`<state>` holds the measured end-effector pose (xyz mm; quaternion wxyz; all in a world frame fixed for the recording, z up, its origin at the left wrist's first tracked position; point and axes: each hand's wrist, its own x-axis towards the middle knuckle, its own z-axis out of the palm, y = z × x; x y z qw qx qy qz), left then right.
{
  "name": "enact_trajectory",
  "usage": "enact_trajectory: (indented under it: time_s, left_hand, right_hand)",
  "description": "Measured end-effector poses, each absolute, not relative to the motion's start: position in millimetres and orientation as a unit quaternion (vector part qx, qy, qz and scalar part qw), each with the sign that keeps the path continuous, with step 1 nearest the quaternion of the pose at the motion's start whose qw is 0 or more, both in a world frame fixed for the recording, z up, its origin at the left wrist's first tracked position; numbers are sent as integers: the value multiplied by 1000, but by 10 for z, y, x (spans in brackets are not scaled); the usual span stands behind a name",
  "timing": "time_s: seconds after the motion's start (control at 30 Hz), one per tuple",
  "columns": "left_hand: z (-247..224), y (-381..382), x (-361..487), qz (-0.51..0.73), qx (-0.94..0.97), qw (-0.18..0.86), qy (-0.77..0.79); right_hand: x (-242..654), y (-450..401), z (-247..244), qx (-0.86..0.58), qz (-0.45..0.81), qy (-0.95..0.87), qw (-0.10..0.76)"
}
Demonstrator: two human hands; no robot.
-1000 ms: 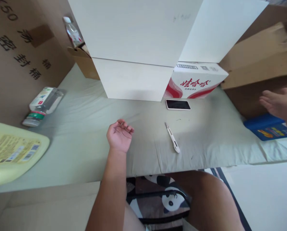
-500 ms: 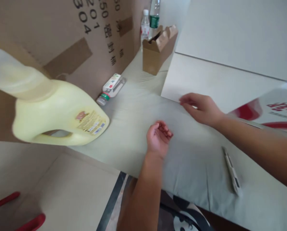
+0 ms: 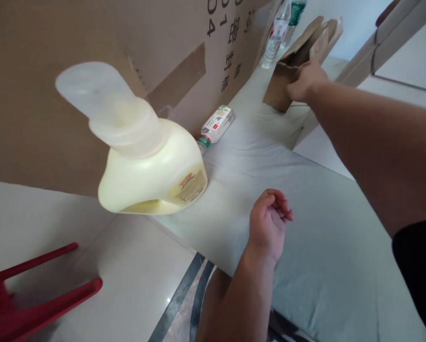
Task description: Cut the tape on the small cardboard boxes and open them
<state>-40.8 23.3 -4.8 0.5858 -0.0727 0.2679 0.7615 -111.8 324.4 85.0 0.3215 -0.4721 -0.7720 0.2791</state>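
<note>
My right hand [image 3: 308,81] reaches to the far side of the cloth-covered surface and grips the near side of a small brown cardboard box [image 3: 277,85]. That box has an open top with raised flaps, and it leans somewhat. Part of my fingers is hidden against it. Palm up and loosely curled, my left hand [image 3: 270,221] hovers over the pale green cloth [image 3: 230,209] with nothing in it. To its left stands a large pale yellow jug [image 3: 152,166] with a translucent cap. A clear plastic bottle [image 3: 216,124] lies on its side behind the jug.
A big printed carton [image 3: 163,42] walls off the left and back. Two upright water bottles, one with a red and white label [image 3: 277,33] and one with a green label [image 3: 295,13], stand behind the small box. White panels [image 3: 405,76] are at right. Red stool legs [image 3: 56,304] show lower left.
My right hand has moved from the white panel's edge to the small cardboard box and taken hold of it. The view has swung left; the utility knife is out of sight.
</note>
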Motion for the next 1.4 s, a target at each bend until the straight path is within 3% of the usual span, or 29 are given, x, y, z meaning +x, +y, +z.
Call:
enact_trajectory:
  time_s: [0.1, 0.2, 0.33, 0.47, 0.53, 0.6, 0.73, 0.93, 1.13, 1.3, 1.4]
  left_hand:
    - [-14, 114, -476, 794, -61, 531, 288]
    - [-24, -26, -504, 827, -40, 442, 346]
    - [-112, -131, -523, 849, -2, 258, 461]
    - [-88, -143, -474, 825, 143, 151, 525]
    - [18, -157, -390, 804, 258, 92, 528]
    - [157, -176, -268, 773, 333, 48, 538]
    - [348, -146, 22, 688, 450, 109, 559]
    - [344, 78, 363, 671, 507, 218, 495]
    - [274, 218, 525, 626, 573, 145, 509]
    - [193, 251, 427, 677, 572, 124, 446]
    - [223, 228, 401, 720, 541, 196, 389]
  right_hand:
    - [-936, 2885, 859, -475, 216, -820, 233]
    - [-601, 2315, 908, -437, 158, -860, 209]
    - [298, 1450, 843, -393, 69, -874, 276]
    - [1492, 626, 642, -322, 44, -877, 353]
    - [2037, 250, 572, -212, 52, -913, 343]
    - [2483, -79, 544, -207, 43, -914, 346]
    - [3027, -479, 554, -276, 38, -903, 327]
    - [3318, -382, 525, -361, 22, -846, 391]
    - [3396, -187, 452, -417, 50, -811, 408]
    - [3388, -120, 227, -439, 188, -760, 442]
    - [3396, -112, 1, -452, 253, -715, 469]
